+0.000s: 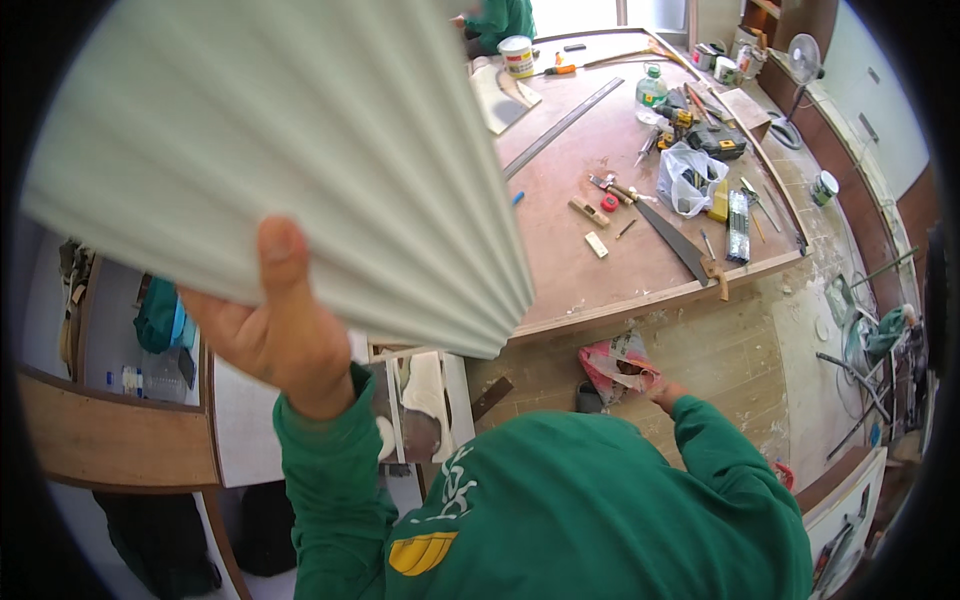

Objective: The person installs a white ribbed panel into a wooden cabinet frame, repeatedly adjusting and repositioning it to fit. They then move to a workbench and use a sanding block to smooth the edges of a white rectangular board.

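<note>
My left hand [295, 340] holds a pale, fluted panel [270, 120] raised at the upper left, thumb on its ridged face and fingers at the lower edge. It hides much of the room behind it. Low at my right side, my right hand [657, 388] grips a pink, crumpled plastic bag [600, 362] above the wooden floor [560, 390]. Beyond the panel is a wooden worktable [570, 290] with a handsaw [672, 240], a wooden plane [588, 211], a drill [676, 117], a white bag [688, 180] and a long metal straightedge [563, 128].
A co-worker in green [495, 22] is at the far table edge, near a bucket [516, 58]. Open cabinets [110, 430] stand left. On the right are a fan [805, 58], a can [823, 188] and metal legs with cables [860, 390] along the wall.
</note>
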`<state>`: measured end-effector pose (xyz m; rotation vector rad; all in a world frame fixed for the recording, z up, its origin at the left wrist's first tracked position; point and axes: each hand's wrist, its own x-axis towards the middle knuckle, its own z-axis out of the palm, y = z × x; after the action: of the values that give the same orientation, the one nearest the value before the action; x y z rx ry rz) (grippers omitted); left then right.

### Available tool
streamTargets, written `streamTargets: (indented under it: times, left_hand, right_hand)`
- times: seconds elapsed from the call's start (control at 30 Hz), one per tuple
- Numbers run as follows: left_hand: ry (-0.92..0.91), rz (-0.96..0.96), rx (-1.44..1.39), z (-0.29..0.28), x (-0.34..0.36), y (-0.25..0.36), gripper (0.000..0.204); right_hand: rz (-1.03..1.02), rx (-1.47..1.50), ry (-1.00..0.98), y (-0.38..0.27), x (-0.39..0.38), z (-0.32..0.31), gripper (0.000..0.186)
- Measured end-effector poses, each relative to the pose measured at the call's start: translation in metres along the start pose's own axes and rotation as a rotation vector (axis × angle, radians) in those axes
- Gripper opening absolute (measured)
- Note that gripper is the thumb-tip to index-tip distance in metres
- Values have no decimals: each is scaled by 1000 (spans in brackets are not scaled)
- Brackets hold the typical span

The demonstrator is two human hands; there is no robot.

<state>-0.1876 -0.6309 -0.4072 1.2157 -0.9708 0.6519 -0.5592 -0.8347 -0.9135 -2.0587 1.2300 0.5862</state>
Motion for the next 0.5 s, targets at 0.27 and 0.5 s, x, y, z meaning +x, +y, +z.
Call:
streamTargets:
  times: [0.27, 0.5]
  left_hand:
    - [-110, 65, -184, 100, -2, -25, 41]
    - [-248, 87, -248, 153, -23, -25, 45]
  right_hand:
    - [124, 104, 6, 102, 31, 45, 20]
    - [-305, 786, 72, -77, -36, -65, 39]
